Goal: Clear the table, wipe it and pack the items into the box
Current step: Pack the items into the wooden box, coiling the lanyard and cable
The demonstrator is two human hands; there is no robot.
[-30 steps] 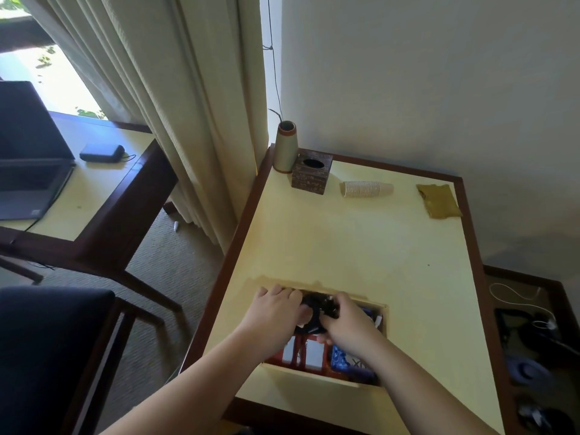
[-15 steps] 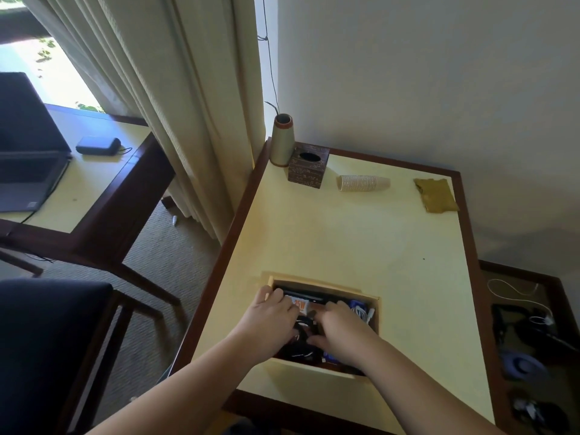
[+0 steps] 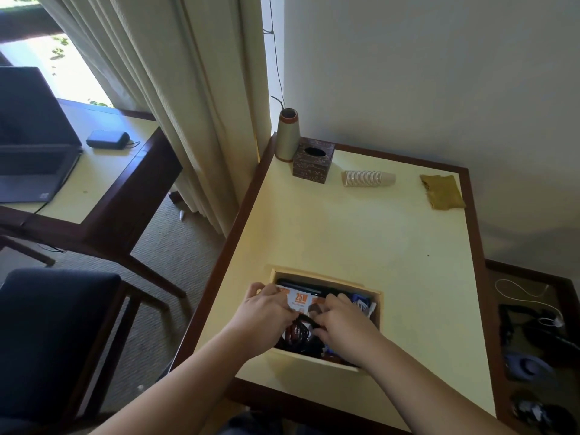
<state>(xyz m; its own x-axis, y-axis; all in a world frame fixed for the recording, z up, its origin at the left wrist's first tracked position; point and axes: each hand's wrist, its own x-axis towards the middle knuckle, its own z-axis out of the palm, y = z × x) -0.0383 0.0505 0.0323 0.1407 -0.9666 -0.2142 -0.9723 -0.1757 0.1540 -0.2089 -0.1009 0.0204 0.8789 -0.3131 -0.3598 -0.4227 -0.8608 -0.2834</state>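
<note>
A pale wooden box [image 3: 375,304] sits near the front of the yellow table [image 3: 361,233]. Both my hands are inside it. My left hand [image 3: 266,312] and my right hand [image 3: 340,323] have curled fingers on a bundle of black cable [image 3: 303,331] in the box's middle. Under them lie an orange and white 25W package [image 3: 299,298], a black flat item [image 3: 301,284] along the far wall and a blue packet [image 3: 361,301] at the right. Much of the cable is hidden by my hands.
At the table's far edge stand a thread cone [image 3: 287,135], a brown tissue box [image 3: 314,160], a lying stack of paper cups [image 3: 367,178] and a yellow cloth [image 3: 442,191]. A desk with a laptop [image 3: 28,146] stands left, a dark chair [image 3: 47,334] near left, cables on a low shelf [image 3: 533,324] right.
Both hands have pushed the black cable lower into the box, and the orange 25W package now shows above them. The view has shifted slightly.
</note>
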